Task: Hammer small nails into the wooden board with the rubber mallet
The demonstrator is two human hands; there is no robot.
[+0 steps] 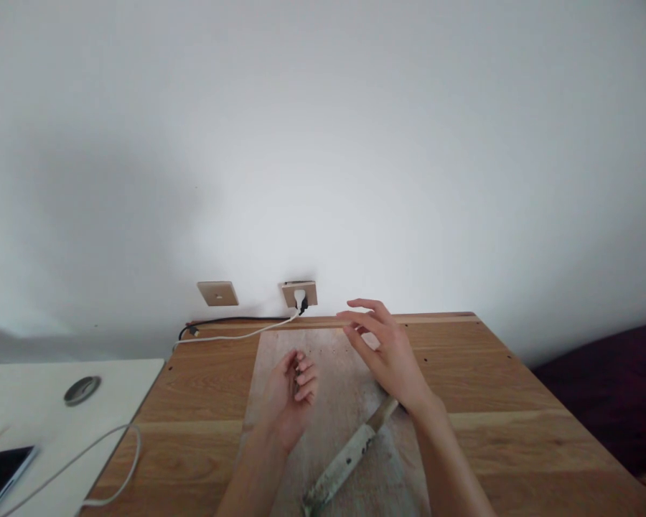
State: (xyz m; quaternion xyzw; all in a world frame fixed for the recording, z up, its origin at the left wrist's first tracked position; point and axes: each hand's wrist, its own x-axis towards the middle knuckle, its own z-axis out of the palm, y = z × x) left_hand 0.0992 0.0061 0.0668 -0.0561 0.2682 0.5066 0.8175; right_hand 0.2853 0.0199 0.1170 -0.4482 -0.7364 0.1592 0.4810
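Observation:
My left hand (292, 393) hovers palm up over a pale cutting board (328, 373) on a wooden table (517, 409), its fingers curled around small dark bits that I cannot name. My right hand (386, 352) is raised above the board's far right part, fingers stretched out and apart, holding nothing. A knife (349, 454) with a smeared, pale blade lies slanted on the board, its wooden handle just under my right wrist. Neither hand touches the knife.
A white cable (237, 334) and a black cable run from a wall socket (300, 294) along the table's back edge. A white desk (48, 424) at the left holds a phone (3, 470), a round grommet (82, 389) and a looping grey cable (123, 467).

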